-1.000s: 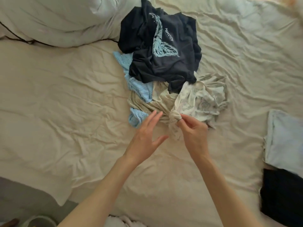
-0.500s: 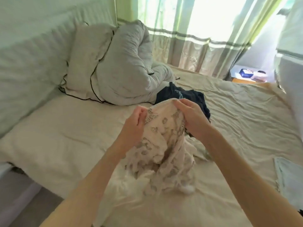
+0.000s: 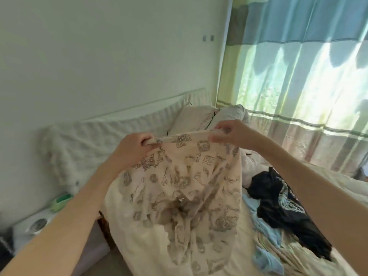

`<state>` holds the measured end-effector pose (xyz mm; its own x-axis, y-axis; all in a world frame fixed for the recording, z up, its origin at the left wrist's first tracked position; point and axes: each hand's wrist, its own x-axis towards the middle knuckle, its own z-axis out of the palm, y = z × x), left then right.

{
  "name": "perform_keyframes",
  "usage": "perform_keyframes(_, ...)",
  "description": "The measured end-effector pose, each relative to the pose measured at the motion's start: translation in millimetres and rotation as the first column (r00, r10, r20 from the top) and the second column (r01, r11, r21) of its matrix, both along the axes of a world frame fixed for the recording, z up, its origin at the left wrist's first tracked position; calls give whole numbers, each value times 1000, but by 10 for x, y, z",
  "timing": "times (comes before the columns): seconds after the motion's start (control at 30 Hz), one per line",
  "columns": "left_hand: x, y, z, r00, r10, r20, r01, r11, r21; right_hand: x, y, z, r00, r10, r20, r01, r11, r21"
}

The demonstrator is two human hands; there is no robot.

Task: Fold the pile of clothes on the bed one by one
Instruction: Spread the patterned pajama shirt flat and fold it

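item: printed cream garment (image 3: 185, 188), now lifted off the bed (image 3: 310, 253) and hanging spread, left hand (image 3: 131, 148) and right hand (image 3: 231, 134) each pinching its top edge, further apart than half a second ago. beyond, dark t-shirt (image 3: 278, 200) and light blue pieces (image 3: 266, 234) are waiting; folding is likely starting.

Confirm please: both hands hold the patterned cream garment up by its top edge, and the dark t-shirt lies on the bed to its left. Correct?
One detail is wrong. In the head view the dark t-shirt lies to the right of the patterned cream garment, not left. Left hand and right hand hold its top edge.
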<state>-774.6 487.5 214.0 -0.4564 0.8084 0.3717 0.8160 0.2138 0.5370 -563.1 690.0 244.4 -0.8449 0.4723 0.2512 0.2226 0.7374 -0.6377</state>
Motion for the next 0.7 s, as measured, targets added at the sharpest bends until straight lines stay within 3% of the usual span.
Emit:
perform_keyframes(0.07, -36, -118, 118, 995, -21, 99, 17, 999, 42, -151, -23, 47, 999, 35, -16, -35, 999, 23)
perform_keyframes(0.23, -53, -269, 439, 939, -36, 341, -1, 994, 108, -437, 18, 187, 980, -20, -198, 1, 995, -96)
perform_keyframes(0.4, -52, -233, 749, 726, -72, 684, -180, 940, 289, -439, -99, 471, 979, 18, -205, -33, 997, -71)
perform_keyframes(0.5, -27, -79, 873, 542, -62, 838, -298, 918, 260, -407, -588, 354, 950, 310, -46, -313, 943, -110)
perform_keyframes(0.57, -15, 34, 893, 469, -47, 882, -338, 913, 228, -449, -879, 212, 905, 426, 21, -416, 893, -169)
perform_keyframes(0.63, -10, 131, 875, 440, -25, 897, -358, 912, 201, -547, -993, 109, 914, 405, 14, -399, 905, -150)
perform_keyframes(0.7, -8, 200, 855, 425, -49, 904, -356, 909, 216, -627, -998, 73, 957, 283, -61, -286, 956, -59)
